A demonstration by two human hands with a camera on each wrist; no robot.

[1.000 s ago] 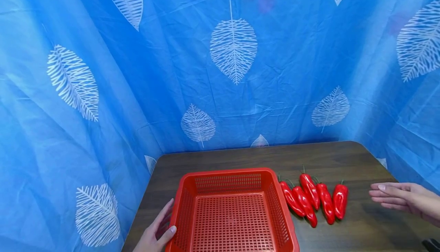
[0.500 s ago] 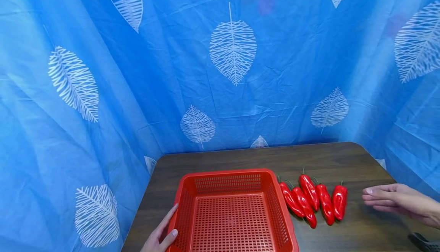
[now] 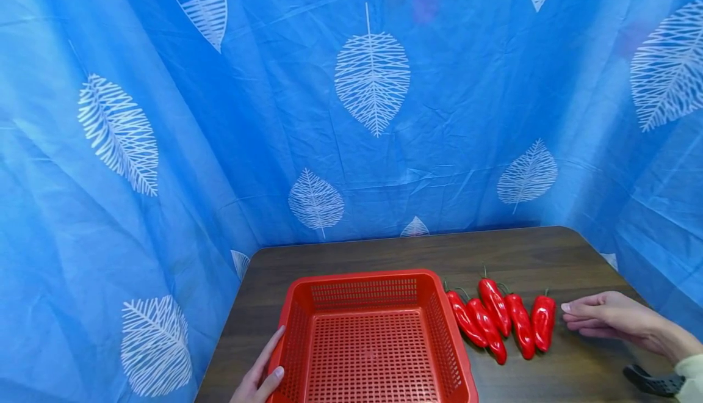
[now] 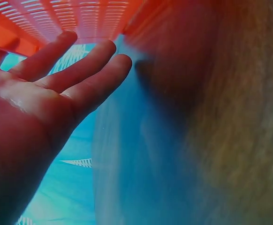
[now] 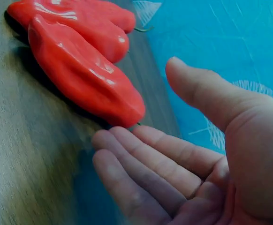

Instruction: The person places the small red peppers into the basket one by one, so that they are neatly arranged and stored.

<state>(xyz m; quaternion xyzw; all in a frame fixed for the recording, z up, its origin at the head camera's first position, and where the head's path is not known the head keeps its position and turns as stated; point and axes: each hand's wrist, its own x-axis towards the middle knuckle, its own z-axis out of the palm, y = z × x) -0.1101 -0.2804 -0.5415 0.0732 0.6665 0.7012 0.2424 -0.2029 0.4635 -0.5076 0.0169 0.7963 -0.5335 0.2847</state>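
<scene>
A red plastic basket [image 3: 369,354] with slotted walls and nothing in it stands on the table. My left hand [image 3: 257,369] rests at its left side, the index finger and thumb right at the rim. In the left wrist view its fingers [image 4: 87,70] are fairly straight against the basket's outer wall. Several glossy red peppers [image 3: 494,305] with green stems lie in a row right of the basket. My right hand [image 3: 609,317] hovers just right of the rightmost pepper [image 3: 543,322]. In the right wrist view, its fingertips come close to that pepper's stem end, with the thumb spread away.
A dark wood-grain table [image 3: 527,247] with rounded far corners carries everything. Blue curtains [image 3: 439,116] with white leaf prints surround its back and sides. A black strap [image 3: 653,383] shows below the right wrist, beside a pale sleeve [image 3: 689,378].
My right hand has moved left toward the rightmost pepper, bringing more of the strap and sleeve into view. My left hand has shifted slightly right against the basket's rim. The peppers lie as before.
</scene>
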